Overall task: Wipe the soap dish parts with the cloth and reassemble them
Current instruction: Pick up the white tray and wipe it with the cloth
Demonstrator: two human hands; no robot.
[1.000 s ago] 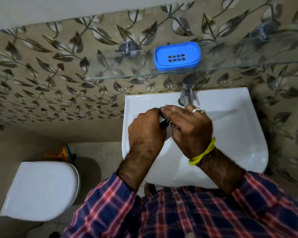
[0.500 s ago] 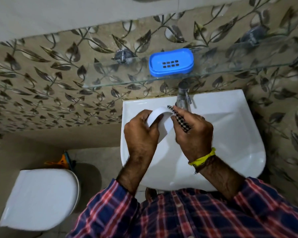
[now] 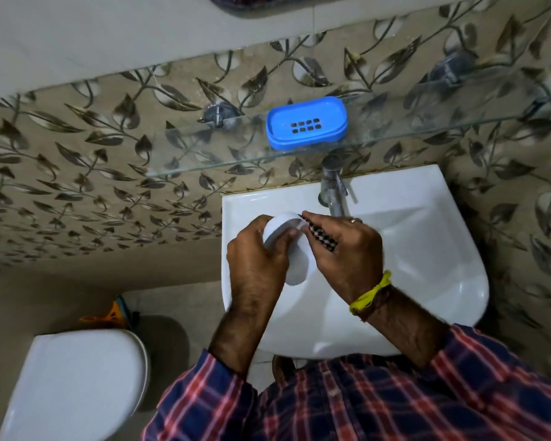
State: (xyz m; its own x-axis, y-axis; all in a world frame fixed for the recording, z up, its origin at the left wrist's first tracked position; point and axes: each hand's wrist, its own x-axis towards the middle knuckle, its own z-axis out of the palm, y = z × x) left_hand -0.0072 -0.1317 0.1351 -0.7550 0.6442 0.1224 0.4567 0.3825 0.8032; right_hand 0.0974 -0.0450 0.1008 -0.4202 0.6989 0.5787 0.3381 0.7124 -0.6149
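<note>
While gripped by left hand (image 3: 255, 262), white soap dish part (image 3: 291, 249) lengthwise toward wall; right hand (image 3: 344, 249) pinching checked cloth (image 3: 320, 237).

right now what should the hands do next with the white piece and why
Probably draw the checked cloth in the right hand across the white soap dish part, which the left hand holds over the sink. The cloth touches only its upper edge, and the blue tray waits on the glass shelf.

White sink (image 3: 427, 281) under a tap (image 3: 333, 189) — glass shelf (image 3: 204, 154) above; toilet (image 3: 74, 383) lower left.
</note>
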